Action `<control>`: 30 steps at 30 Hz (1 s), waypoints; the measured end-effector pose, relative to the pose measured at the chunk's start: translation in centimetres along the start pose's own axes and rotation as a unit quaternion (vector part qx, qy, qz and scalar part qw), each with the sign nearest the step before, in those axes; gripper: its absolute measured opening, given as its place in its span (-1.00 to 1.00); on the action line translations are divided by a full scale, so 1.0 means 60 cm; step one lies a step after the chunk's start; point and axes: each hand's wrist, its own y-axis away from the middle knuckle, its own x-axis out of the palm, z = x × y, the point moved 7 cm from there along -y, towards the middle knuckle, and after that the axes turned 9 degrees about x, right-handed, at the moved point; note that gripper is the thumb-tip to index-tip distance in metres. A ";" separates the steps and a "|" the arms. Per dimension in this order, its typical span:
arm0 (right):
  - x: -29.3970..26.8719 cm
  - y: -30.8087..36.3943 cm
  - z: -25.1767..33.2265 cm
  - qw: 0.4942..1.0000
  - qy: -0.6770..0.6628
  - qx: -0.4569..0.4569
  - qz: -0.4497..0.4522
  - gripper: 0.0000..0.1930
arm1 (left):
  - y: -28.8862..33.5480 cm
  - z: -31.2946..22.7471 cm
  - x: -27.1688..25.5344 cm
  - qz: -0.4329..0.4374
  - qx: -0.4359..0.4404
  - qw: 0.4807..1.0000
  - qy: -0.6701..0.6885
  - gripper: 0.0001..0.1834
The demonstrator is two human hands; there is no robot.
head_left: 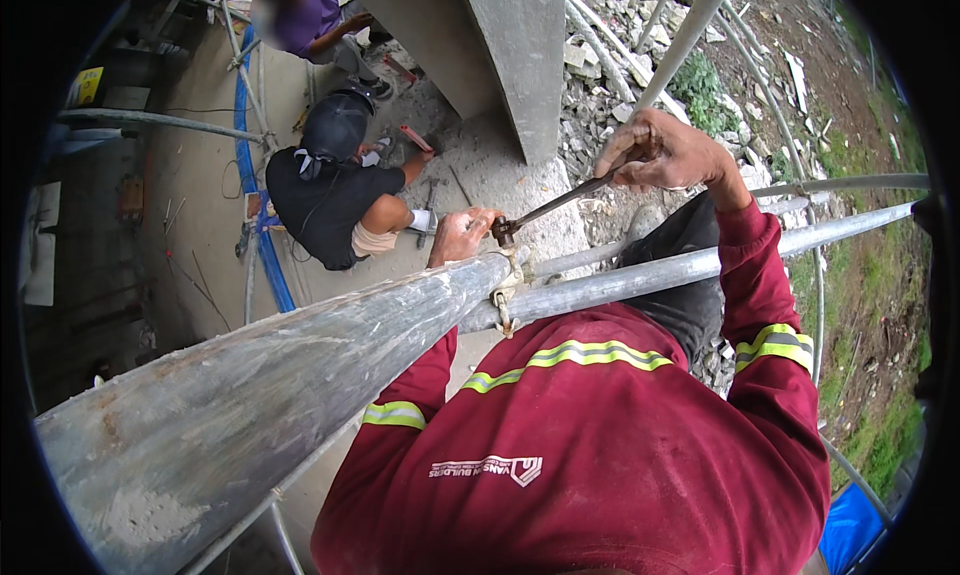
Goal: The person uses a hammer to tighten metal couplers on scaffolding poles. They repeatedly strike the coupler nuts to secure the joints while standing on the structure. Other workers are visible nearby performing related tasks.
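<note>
My right hand [665,153] grips the handle end of a dark metal scaffold wrench [560,199], fingers wrapped round it. The wrench slants down to the left, its socket head on the bolt of a scaffold clamp [508,297]. That clamp sits where a large pipe [270,385], close to me and smeared with cement, meets a thinner galvanized pipe [620,280]. My left hand [465,237] is curled beside the wrench head, beyond the large pipe. The pipe covers part of this hand, so what its fingers hold cannot be made out.
Below, a person in a dark cap [335,180] squats holding a red tool [416,138]; another in purple [310,20] is farther back. A concrete column [515,55] rises ahead. Rubble [600,105] and more scaffold pipes lie right; a blue strip [270,265] runs left.
</note>
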 end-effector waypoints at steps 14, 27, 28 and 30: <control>0.360 -0.317 0.158 0.956 0.180 -0.217 0.086 -0.58 | 0.010 -0.015 -0.049 0.059 -0.025 0.963 -0.261 -0.57; 0.394 -0.381 0.048 0.949 0.160 -0.176 0.206 -0.34 | 0.070 -0.007 -0.075 0.045 0.030 0.925 -0.375 -0.57; 0.400 -0.379 0.048 0.945 0.162 -0.170 0.227 -0.31 | 0.091 -0.005 -0.079 0.046 0.040 0.919 -0.389 -0.57; 0.411 -0.383 0.047 0.937 0.167 -0.163 0.262 -0.25 | 0.141 0.000 -0.090 0.051 0.066 0.899 -0.430 -0.57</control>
